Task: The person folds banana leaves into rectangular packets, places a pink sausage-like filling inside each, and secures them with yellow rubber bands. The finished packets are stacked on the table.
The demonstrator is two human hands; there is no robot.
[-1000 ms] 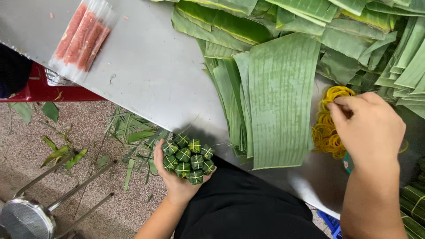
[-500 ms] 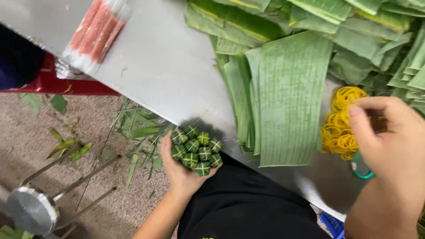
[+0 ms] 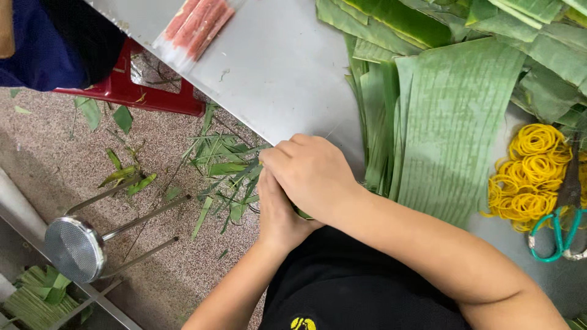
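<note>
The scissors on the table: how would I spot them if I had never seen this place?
Start at the grey metal table and go to its right side, past the stack of long green leaves. Beside the leaves lies a heap of yellow rubber bands, and the scissors rest at its right edge. Their teal loop handles set them apart from the yellow and leaf-green around them.

hands: 2 (image 3: 306, 183) | scissors: 1 (image 3: 559, 235) | stool: 1 (image 3: 76, 247) | sausage pack: 1 (image 3: 195, 24) | rubber-band heap: 1 (image 3: 529, 174)
</note>
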